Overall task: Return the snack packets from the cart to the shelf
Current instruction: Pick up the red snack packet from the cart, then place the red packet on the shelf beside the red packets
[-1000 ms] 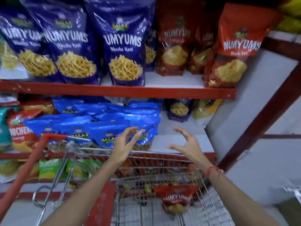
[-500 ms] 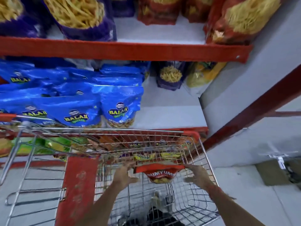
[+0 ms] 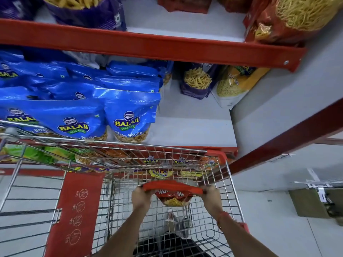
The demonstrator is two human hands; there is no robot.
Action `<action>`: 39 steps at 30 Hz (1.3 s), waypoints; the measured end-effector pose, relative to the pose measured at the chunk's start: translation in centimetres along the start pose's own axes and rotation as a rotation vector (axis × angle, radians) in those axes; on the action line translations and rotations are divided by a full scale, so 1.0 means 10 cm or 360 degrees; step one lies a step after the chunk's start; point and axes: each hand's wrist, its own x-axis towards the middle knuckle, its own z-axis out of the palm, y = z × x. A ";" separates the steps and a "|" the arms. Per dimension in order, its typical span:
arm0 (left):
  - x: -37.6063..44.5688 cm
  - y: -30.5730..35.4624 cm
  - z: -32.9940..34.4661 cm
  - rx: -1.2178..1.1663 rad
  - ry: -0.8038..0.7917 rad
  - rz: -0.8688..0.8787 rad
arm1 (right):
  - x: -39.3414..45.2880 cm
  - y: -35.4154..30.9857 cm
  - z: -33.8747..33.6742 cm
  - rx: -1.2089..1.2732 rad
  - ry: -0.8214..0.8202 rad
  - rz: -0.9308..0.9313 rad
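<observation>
A red Numyums snack packet (image 3: pixel 173 195) stands inside the wire shopping cart (image 3: pixel 225 175), near its front wall. My left hand (image 3: pixel 142 198) grips the packet's top left corner. My right hand (image 3: pixel 211 196), with a red thread on the wrist, grips the top right corner. The packet's lower part shows yellow sev through a window. The red-edged shelf (image 3: pixel 148 44) rises just beyond the cart, with red Numyums packets (image 3: pixel 289 17) on its upper board at the right.
Blue Balaji packets (image 3: pixel 130 115) fill the middle shelf's left side; bare white board (image 3: pixel 193 130) lies to their right, with a purple packet (image 3: pixel 196 82) and a yellow one (image 3: pixel 233 84) at the back. The cart's red child-seat flap (image 3: pixel 74 214) is at left. A cardboard box (image 3: pixel 315 203) sits on the floor at right.
Both hands dropped from shelf height into the cart and closed on the red packet's top corners. The view tilted down and came closer to the cart.
</observation>
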 end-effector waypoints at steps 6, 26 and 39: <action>-0.22 0.38 -0.41 -0.0280 -0.0095 0.0358 | -0.15 -0.29 -0.35 0.0309 0.0055 -0.0286; -1.48 3.27 -1.77 -0.1338 -0.0225 0.1546 | -0.83 -2.73 -2.65 0.1379 0.0433 -0.1364; -1.61 4.87 -1.50 -0.1839 -0.0156 0.1323 | -0.27 -3.75 -3.35 0.1692 0.0876 -0.1358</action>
